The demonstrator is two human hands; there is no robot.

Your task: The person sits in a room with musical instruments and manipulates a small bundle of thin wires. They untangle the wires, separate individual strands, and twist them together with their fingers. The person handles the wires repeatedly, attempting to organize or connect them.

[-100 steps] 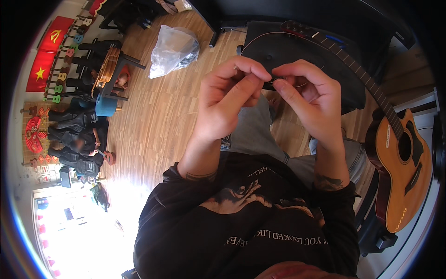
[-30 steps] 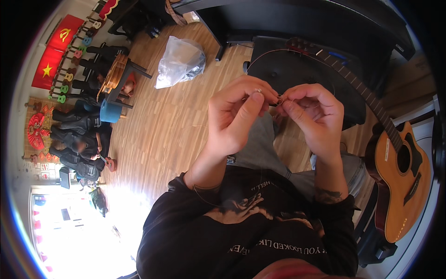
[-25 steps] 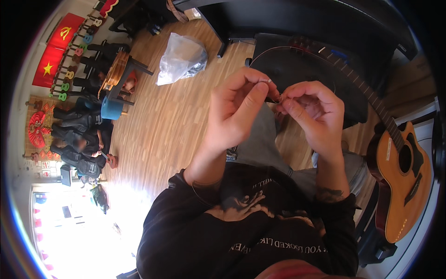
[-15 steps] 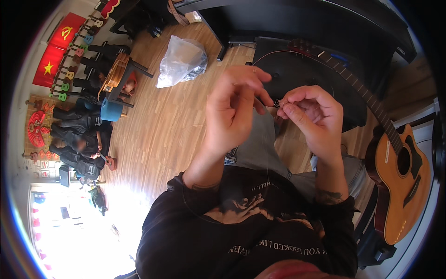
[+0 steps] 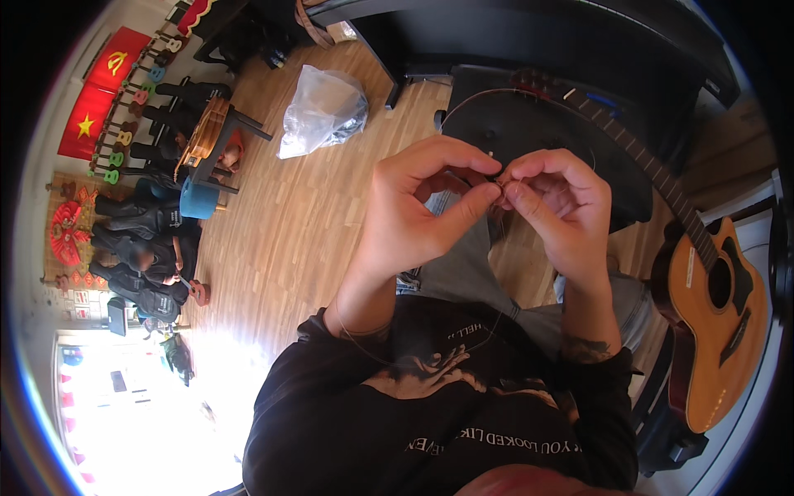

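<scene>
My left hand (image 5: pixel 418 207) and my right hand (image 5: pixel 564 207) meet fingertip to fingertip in front of my chest. Thumb and forefinger are pinched on each, around a thin guitar string; its held end is mostly hidden by the fingers. A fine loop of guitar string (image 5: pixel 364 354) hangs over my left forearm and black shirt. To the right leans an acoustic guitar (image 5: pixel 699 331), its neck slanting up and left, with the headstock (image 5: pixel 538 83) over a black padded bench (image 5: pixel 488 136). A copper-coloured strand (image 5: pixel 475 96) curves out beside the headstock.
Beyond the bench stands a black piano-like cabinet (image 5: pixel 529 37). A clear plastic bag (image 5: pixel 322 112) lies on the wooden floor (image 5: pixel 273 231). Farther left are a blue stool (image 5: pixel 198 198), a guitar on a dark stand (image 5: pixel 205 136), and a seated person (image 5: pixel 145 260) holding a small instrument.
My left hand has swung right and closed, from loosely spread fingers to a pinch against my right fingertips. The loop over my shirt has shifted. My right hand has barely moved.
</scene>
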